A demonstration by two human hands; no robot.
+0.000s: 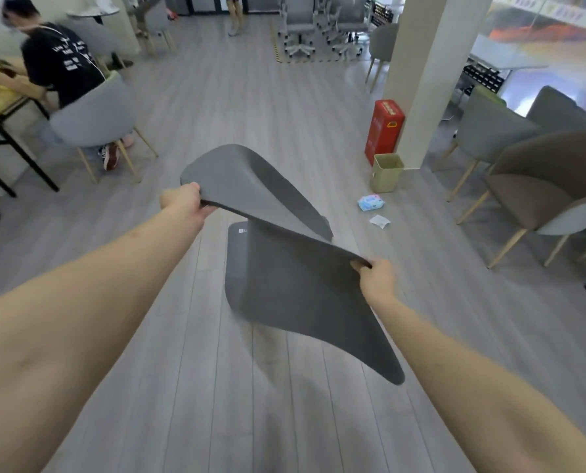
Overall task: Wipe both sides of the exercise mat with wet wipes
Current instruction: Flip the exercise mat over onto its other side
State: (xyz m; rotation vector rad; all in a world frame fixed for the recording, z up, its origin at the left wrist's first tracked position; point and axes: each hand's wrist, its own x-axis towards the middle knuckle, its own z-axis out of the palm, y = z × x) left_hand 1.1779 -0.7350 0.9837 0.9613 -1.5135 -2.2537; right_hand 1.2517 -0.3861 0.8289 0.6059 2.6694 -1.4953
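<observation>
The dark grey exercise mat (291,281) hangs in the air above the wooden floor, folded over its raised edge so both halves droop. My left hand (182,201) grips that edge at its left end. My right hand (376,278) pinches the same edge at its right end. A small white logo shows near the mat's far corner. A blue pack of wet wipes (371,202) lies on the floor to the right, beyond the mat. A single white wipe (380,221) lies just in front of the pack.
A beige waste bin (387,172) and a red box (383,131) stand by a white pillar (421,73). Grey chairs (537,186) line the right side. A seated person (56,63) works at a table at the far left.
</observation>
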